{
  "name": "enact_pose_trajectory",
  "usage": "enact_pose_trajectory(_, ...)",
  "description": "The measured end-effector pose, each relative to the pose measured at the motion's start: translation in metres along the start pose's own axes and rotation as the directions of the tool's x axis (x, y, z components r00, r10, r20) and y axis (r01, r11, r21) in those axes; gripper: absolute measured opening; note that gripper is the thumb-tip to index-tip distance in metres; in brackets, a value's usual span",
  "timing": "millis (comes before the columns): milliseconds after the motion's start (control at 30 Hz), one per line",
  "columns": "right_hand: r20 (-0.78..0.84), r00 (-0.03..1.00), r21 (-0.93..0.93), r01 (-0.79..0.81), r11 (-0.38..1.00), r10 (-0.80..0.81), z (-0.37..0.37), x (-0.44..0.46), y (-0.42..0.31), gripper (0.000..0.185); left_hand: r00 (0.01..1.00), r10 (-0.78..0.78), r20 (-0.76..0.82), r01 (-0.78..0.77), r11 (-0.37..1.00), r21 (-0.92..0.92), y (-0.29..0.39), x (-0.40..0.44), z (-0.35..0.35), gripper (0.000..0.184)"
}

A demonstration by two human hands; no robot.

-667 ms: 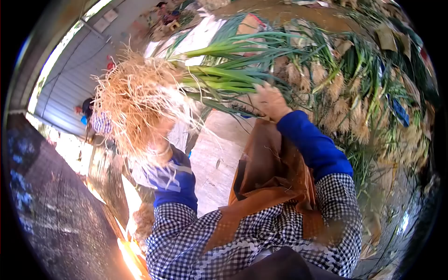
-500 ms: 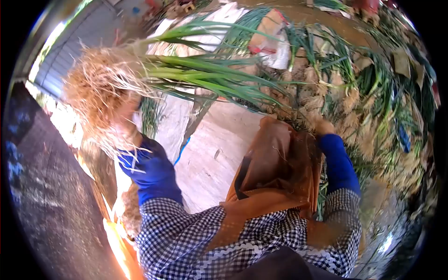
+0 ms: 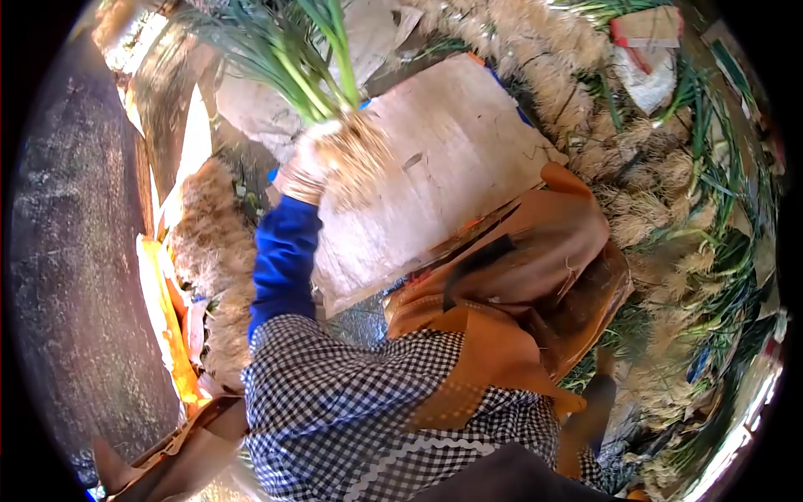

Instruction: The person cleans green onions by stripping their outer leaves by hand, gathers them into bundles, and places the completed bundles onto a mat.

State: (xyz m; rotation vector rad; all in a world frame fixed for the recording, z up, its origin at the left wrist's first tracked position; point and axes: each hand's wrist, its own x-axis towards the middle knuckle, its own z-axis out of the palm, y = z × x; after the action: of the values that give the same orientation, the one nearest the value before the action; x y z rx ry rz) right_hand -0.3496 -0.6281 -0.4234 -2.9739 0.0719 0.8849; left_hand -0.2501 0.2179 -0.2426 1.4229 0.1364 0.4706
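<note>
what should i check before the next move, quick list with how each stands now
1. Left hand gripping the onions: ok, closed on them at the root end.
2. Leaves pointing away from the body: ok.
3. Both hands on the onions: not ok, only the left is.
4. Roots touching the board: cannot tell, they overlap in view.
5. Right hand free: cannot tell, blurred beside the apron.
</note>
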Motion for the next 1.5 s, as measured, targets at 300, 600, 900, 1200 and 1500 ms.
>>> enact_pose_trajectory(300, 0.369, 0.929, 0.056, -0.041, 0.998, 0.017, 0.029, -0.122, -0.039, 0.031, 0.466, -0.771, 0.434, 0.801, 0.159, -0.577, -0.218, -0.224, 0.055, 0.028)
enact_pose_trajectory(600, 0.498, 0.855, 0.231, -0.295, 0.927, 0.148, 0.045, -0.204, -0.102, 0.029, 0.155, -0.973, 0.171, 0.910, 0.074, -0.408, -0.278, -0.231, 0.092, 0.024)
enact_pose_trajectory(900, 0.592, 0.802, 0.314, -0.325, 0.892, 0.084, 0.052, -0.144, -0.099, 0.028, 0.301, -0.946, -0.120, 0.953, 0.302, 0.014, -0.189, -0.281, 0.041, 0.024)
enact_pose_trajectory(1200, 0.539, 0.842, 0.429, -0.266, 0.863, -0.008, 0.019, -0.021, -0.094, 0.026, 0.159, -0.872, -0.462, 0.974, 0.063, 0.216, -0.078, -0.323, 0.085, 0.030)
enact_pose_trajectory(1500, 0.371, 0.920, 0.464, -0.302, 0.833, 0.127, -0.002, -0.026, -0.114, 0.024, 0.332, -0.868, -0.370, 0.821, 0.073, 0.566, -0.184, -0.250, 0.093, 0.037)
